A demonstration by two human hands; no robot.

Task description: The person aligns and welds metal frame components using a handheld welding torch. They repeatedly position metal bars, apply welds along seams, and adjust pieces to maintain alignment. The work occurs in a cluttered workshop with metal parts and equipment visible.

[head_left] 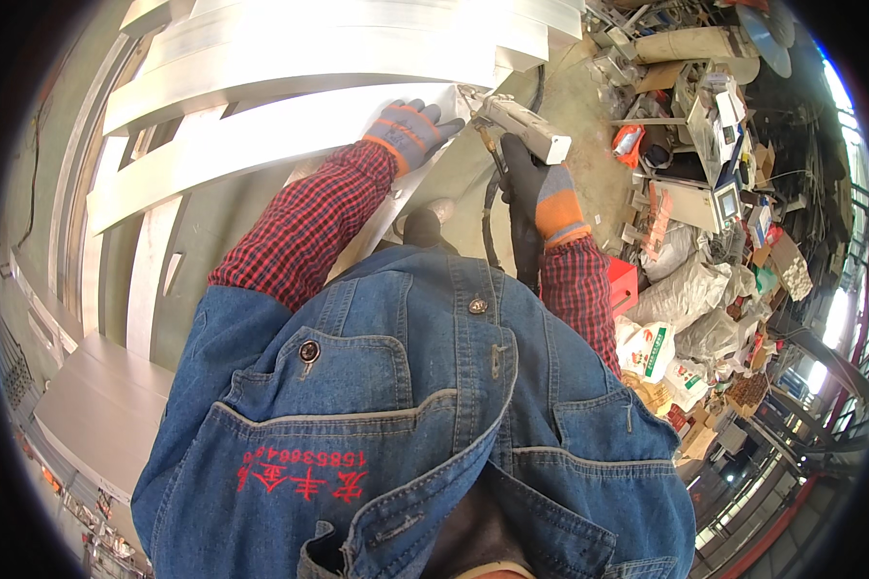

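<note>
My left hand (407, 133), in a grey glove with an orange cuff, lies with fingers spread on the end of a long shiny metal beam (261, 140). Right of it, my right hand (543, 193) in a grey, orange and black glove is closed at the underside of a short pale metal bar (526, 130); some fingers are hidden. The bar's far end meets the beam's corner. Between the hands, a slim brownish tool (493, 150) with a black cable (490, 222) hangs beside the bar. Whether my right hand touches that tool is unclear.
More metal beams (309, 48) lie across supports at the far left. A flat metal sheet (101, 396) stands at the near left. Boxes, scrap and white sacks (681, 289) are piled on the right, beside a red box (624, 286). A shoe (440, 209) shows below the beam.
</note>
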